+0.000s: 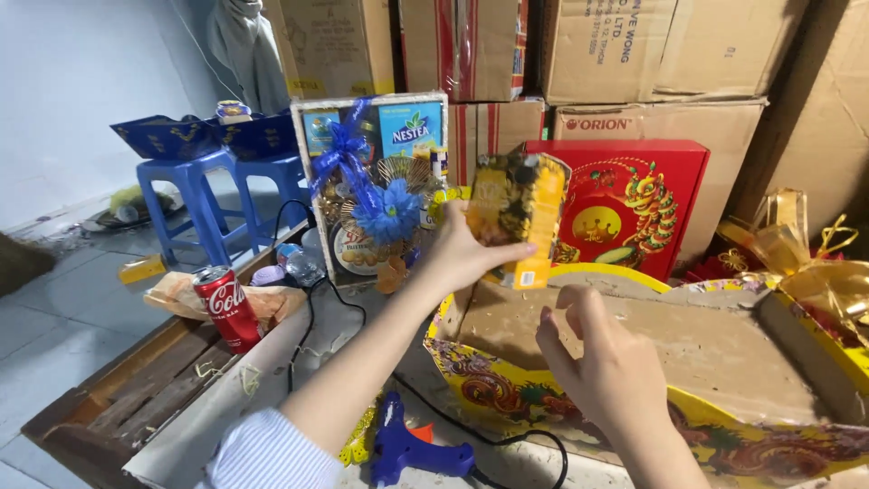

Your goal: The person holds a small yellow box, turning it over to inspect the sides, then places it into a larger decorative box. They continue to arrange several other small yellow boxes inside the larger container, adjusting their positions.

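Resting on the near rim of the yellow patterned tray (507, 385), the right hand (602, 367) has loosely curled fingers holding nothing. Beyond, the left hand (462, 254) clamps a yellow box (520, 213) above the tray's far edge.

Place: I take this for a storeroom used as a gift-hamper packing workshop.
Walls: I see brown cardboard cartons (634, 45) stacked high behind the work area.
Stock: a finished gift basket (376, 186) with a blue ribbon and flower, and a red gift box (625, 204), stand against the cartons.
Tools: a blue glue gun (412, 450) with its black cord lies on the counter (226, 398).
Fittings: blue plastic stools (204, 195) stand on a tiled floor (54, 344).
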